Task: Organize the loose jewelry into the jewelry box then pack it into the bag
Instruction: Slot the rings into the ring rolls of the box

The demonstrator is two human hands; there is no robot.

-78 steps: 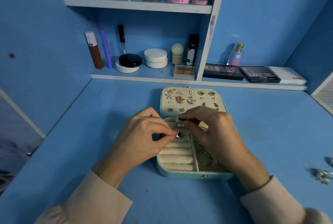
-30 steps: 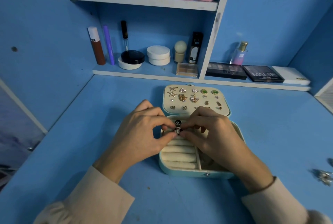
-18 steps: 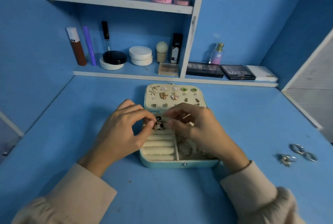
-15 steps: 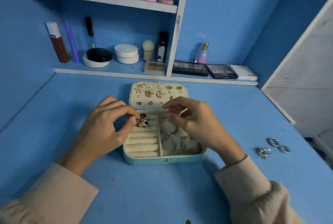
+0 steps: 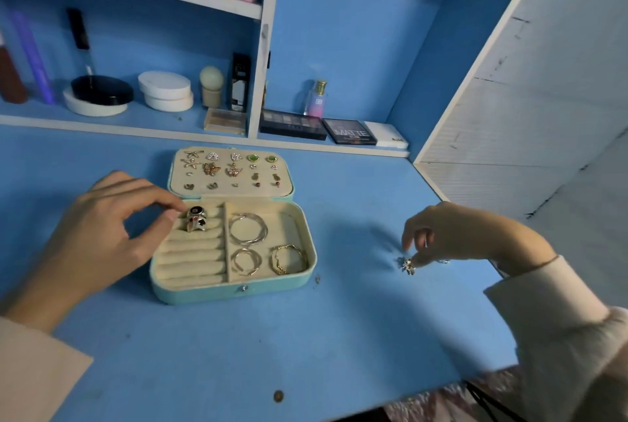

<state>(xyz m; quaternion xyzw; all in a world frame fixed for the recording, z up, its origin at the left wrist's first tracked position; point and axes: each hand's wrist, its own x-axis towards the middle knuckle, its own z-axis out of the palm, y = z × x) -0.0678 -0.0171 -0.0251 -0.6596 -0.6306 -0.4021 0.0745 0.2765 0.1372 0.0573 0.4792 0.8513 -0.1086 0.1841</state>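
The teal jewelry box (image 5: 234, 289) lies open at the table's middle. Its lid (image 5: 231, 184) carries several earrings. Two chunky rings (image 5: 196, 219) sit in the cream ring rolls, and my left hand (image 5: 102, 238) pinches their left edge with index finger and thumb. Silver hoops (image 5: 248, 228) and gold hoops (image 5: 289, 258) lie in the right compartments. Out to the right, my right hand (image 5: 469, 238) pinches a silver flower ring (image 5: 407, 264) that lies on the table. Another loose ring (image 5: 443, 261) peeks out from behind that hand.
Shelves at the back hold cosmetics: round jars (image 5: 166, 90), a perfume bottle (image 5: 317, 99), dark palettes (image 5: 350, 131). A white panel (image 5: 526, 116) bounds the table on the right. Patterned fabric with a black cord (image 5: 475, 399) shows below the table's front edge. A small brown disc (image 5: 278, 396) lies near me.
My right hand left the box and moved right to the loose rings on the table. My left hand stayed at the rings in the rolls. The view swung right.
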